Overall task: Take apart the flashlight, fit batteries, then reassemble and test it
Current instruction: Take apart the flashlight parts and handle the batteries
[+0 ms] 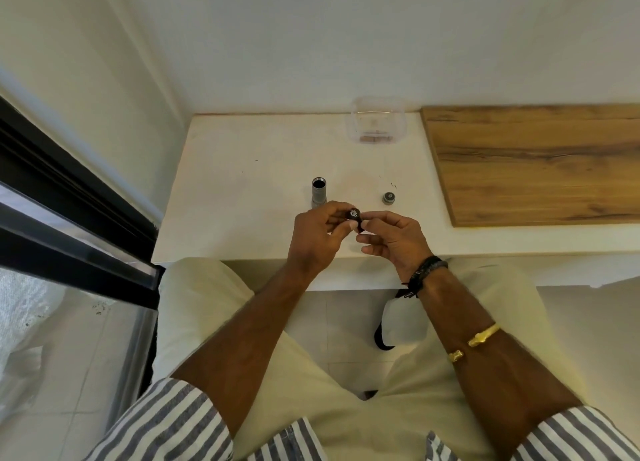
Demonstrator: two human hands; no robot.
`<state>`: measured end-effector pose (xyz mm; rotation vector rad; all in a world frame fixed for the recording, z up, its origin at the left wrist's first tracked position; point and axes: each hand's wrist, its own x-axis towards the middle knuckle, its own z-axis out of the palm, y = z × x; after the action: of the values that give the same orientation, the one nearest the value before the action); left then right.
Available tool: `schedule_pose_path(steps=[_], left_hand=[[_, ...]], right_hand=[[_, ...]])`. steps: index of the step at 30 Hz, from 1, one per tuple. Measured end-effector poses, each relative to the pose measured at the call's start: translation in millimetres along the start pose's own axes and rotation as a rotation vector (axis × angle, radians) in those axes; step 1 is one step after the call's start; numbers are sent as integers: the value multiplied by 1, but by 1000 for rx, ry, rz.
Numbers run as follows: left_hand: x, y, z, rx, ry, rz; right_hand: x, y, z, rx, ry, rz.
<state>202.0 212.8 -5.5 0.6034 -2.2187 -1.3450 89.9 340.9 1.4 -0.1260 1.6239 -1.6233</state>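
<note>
White worktop (242, 183) lay before the seated person. Above its near edge, the left hand (317, 233) gripped a small black cylindrical battery holder (354, 214), and the right hand (394, 238) pinched its other end. Just beyond stood the silver metal flashlight body (319, 192), upright, open end up. The small grey tail cap (389, 198) sat apart to its right. A clear plastic container (377, 121) stood by the wall.

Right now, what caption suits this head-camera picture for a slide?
A small black part held by left hand and right hand over the table; open flashlight tube and cap stand behind.
</note>
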Motion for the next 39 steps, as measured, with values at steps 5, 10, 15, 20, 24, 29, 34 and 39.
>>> schedule_pose_path(steps=[5,10,15,20,24,29,34,39], left_hand=[[2,-4,-1,58,-21,46],[2,-6,-1,84,-26,86],[1,-8,2,112,-70,88],[0,-7,4,160,-60,110],[0,-4,4,158,-39,119],[-1,1,5,126,-14,118],[0,1,5,121,23,97],[1,-3,7,103,52,74]], right_hand=[[4,-1,5,-30,29,16],[4,-2,3,-11,16,40],[3,-3,0,17,7,69],[1,-2,3,21,12,82],[0,-4,3,48,8,78],[1,-7,2,116,-13,91],[1,-8,1,142,-26,88],[0,-10,3,143,-1,53]])
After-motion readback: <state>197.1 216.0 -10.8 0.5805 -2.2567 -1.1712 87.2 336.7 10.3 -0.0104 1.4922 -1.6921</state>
